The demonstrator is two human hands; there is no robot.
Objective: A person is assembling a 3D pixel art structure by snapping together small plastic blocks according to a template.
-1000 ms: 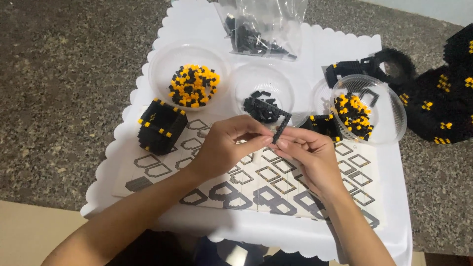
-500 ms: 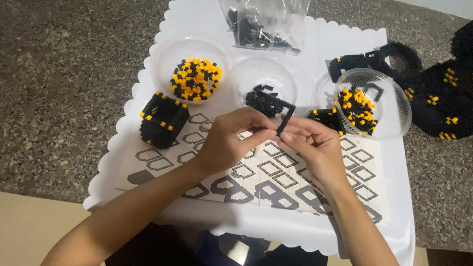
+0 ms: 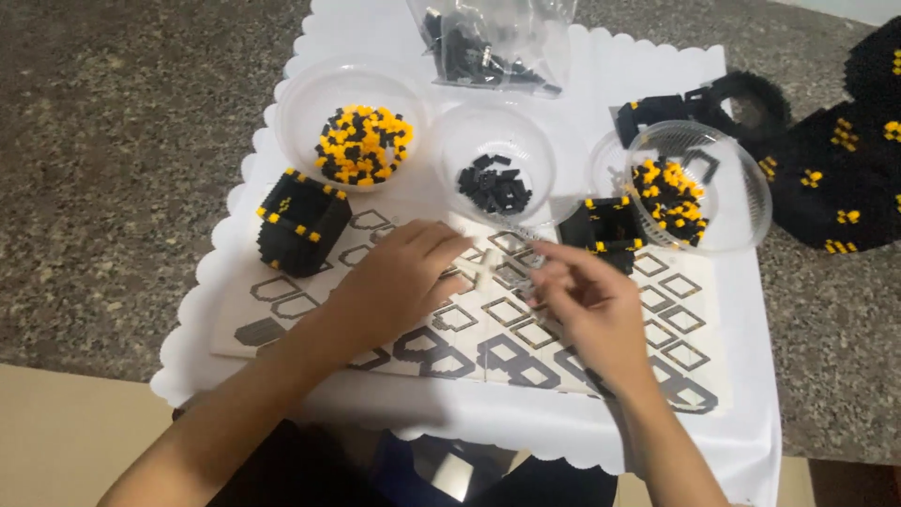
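Observation:
My left hand (image 3: 399,282) lies low over a printed sheet of block outlines (image 3: 282,305). Its fingertips pinch a small pale cross-shaped piece (image 3: 481,268). My right hand (image 3: 596,305) is just to the right, a short gap away, with thumb and fingers pinched together; I see nothing between them. Behind the hands stand a clear bowl of small black pieces (image 3: 497,183) and a small black build with yellow dots (image 3: 605,225).
A black cube with yellow dots (image 3: 300,221) stands left of my hands. Also on the white scalloped tray (image 3: 657,422): a bowl of yellow and black pieces (image 3: 361,141), a tilted bowl (image 3: 694,188) and a bag of black pieces (image 3: 493,42). Large black builds (image 3: 835,169) lie at right.
Both hands have dropped from above the bowls to just over the sheet. The black strip held between them earlier is out of sight; a pale piece now shows at my left fingertips.

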